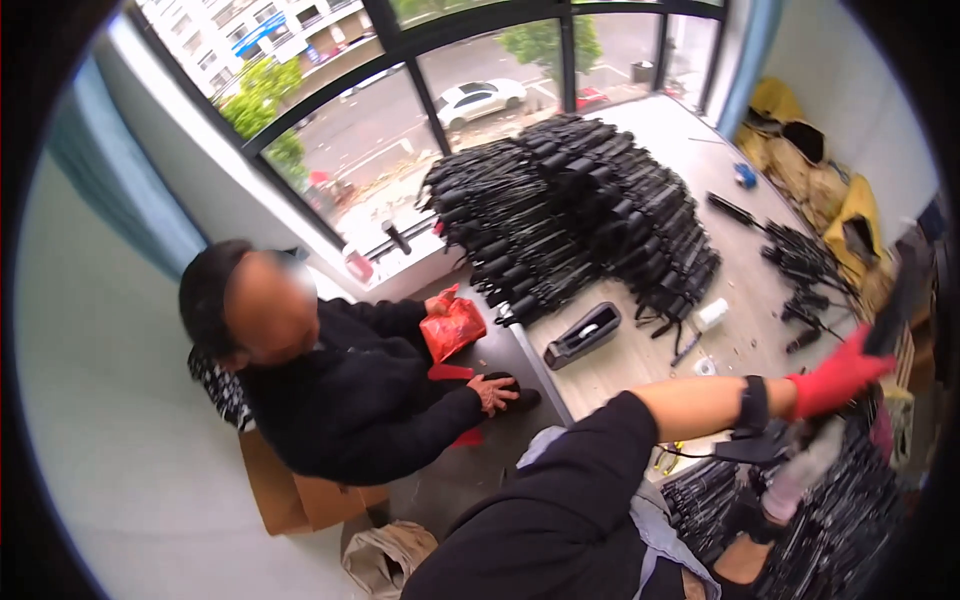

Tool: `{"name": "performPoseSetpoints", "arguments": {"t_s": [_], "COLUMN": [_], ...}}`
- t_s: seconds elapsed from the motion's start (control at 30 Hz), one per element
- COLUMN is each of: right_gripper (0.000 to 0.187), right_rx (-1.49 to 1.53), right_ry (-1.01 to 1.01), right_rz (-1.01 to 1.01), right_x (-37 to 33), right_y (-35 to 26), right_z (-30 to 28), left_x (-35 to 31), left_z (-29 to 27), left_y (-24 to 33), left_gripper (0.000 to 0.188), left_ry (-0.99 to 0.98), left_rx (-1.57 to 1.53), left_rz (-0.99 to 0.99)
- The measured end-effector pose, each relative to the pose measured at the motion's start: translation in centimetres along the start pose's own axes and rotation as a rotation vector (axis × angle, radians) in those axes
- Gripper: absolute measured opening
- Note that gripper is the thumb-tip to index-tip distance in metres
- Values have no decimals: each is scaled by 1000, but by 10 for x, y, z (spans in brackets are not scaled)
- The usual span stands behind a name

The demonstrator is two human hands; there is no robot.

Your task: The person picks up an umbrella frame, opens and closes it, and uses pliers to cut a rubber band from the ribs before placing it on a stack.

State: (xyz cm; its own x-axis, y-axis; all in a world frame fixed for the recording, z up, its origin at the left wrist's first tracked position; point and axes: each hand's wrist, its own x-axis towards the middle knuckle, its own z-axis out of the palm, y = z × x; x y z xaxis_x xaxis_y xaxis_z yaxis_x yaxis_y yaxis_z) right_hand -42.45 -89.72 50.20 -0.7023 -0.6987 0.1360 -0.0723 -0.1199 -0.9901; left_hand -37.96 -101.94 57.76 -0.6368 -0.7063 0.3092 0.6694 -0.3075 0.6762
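Observation:
My left hand, in a red glove, reaches out to the far right. Its fingers are closed around a long black object that is blurred and looks like a folded umbrella. Lower down is my right hand, in a pale pinkish glove. Motion smears its fingers, so I cannot tell what they touch. Below both hands lies a dense heap of thin black folded umbrellas. A loose cluster of black umbrellas rests on the table's right side, beyond my left hand.
A big stack of black umbrellas covers the far table. Nearer are a black tape dispenser and a white bottle. Yellow sacks line the right wall. At left, a seated person holds a red bag beside a cardboard box.

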Motion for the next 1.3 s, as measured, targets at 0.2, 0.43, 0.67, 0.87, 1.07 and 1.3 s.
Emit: {"name": "performPoseSetpoints", "arguments": {"t_s": [0.2, 0.43, 0.67, 0.87, 1.07, 1.3], "right_gripper": [32, 35, 37, 39, 44, 54], "right_rx": [-432, -456, -262, 149, 117, -401], "right_ry": [269, 217, 203, -121, -383, -299], "right_rz": [-469, -528, -417, 0, 90, 245], "right_x": [31, 43, 32, -29, -133, -130], "right_y": [-2, 2, 9, 20, 67, 99], "right_z": [-72, -68, -66, -66, -212, -175], "left_x": [-7, 4, -59, -41, 89, 95], "left_z": [55, 53, 47, -53, -139, -121], "left_y": [-28, -72, -26, -29, 64, 31], "left_gripper": [82, 72, 75, 80, 77, 40], "left_ry": [-240, -61, 53, -31, 262, -71], "left_rx": [62, 565, 712, 1124, 93, -530], "left_rz": [-155, 138, 101, 611, 263, -205]}}
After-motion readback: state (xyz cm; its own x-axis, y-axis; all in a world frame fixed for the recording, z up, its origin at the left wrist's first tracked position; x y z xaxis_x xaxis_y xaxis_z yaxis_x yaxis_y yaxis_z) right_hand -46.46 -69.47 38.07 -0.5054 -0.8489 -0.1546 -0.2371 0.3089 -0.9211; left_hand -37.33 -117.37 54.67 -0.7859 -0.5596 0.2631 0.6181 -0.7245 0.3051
